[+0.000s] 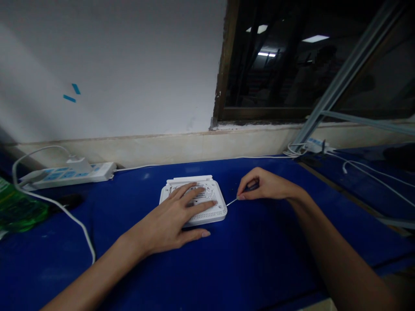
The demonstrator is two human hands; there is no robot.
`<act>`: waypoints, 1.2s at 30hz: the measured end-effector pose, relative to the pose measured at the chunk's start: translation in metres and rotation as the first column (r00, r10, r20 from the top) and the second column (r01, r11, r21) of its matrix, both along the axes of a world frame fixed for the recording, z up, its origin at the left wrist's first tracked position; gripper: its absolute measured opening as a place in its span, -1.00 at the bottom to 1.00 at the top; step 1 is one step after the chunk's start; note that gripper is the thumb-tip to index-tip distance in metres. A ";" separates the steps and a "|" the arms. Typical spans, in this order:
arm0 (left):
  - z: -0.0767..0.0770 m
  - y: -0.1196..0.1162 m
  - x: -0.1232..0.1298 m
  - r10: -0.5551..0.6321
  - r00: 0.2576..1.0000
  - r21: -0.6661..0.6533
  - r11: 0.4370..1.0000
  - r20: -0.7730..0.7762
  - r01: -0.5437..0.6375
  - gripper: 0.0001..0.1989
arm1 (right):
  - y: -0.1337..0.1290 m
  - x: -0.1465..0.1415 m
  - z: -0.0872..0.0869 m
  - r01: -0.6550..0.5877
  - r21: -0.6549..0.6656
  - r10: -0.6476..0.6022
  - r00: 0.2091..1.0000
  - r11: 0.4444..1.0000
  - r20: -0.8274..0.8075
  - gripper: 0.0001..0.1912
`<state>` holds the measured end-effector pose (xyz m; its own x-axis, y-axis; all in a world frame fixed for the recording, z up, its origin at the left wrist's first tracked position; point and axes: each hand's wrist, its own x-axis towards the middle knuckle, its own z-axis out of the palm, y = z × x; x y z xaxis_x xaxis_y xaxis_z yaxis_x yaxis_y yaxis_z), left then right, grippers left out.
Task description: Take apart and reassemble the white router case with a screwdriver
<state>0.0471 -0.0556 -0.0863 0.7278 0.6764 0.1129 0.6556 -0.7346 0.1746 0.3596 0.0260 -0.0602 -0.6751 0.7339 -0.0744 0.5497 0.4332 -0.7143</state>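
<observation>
A white plastic device [212, 214] with rows of small vent holes lies flat on the blue table. Spread over its top is my left hand [171, 216], fingers apart and pressing on the surface, the thumb off its front edge. To the right of the device, my right hand [262, 185] pinches a thin metal screwdriver [232, 201] with a dark handle, mostly hidden in the fingers. The tool's tip meets the right edge of the device.
A power strip [103, 172] with a plug and white cable [76, 219] sits at the left, near a green bottle [19, 207]. Another power strip [316, 145] with looped cables stands at the back right by a metal frame [340, 73]. The wall edges the blue table [253, 268].
</observation>
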 end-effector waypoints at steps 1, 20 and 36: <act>0.000 0.000 0.001 0.003 1.000 -0.001 1.000 -0.004 -0.003 -0.37 | 0.002 0.005 0.000 0.010 0.001 -0.010 1.000 1.000 0.012 -0.73; 0.011 0.014 -0.083 0.252 0.968 -0.253 0.936 -0.006 -0.246 0.05 | 0.002 0.006 0.009 0.111 0.022 -0.110 0.993 0.994 -0.030 -0.71; 0.010 0.013 -0.110 0.327 0.945 -0.291 0.903 -0.011 -0.316 -0.03 | -0.003 -0.139 -0.001 -0.118 0.019 0.119 0.968 0.993 -0.221 -0.80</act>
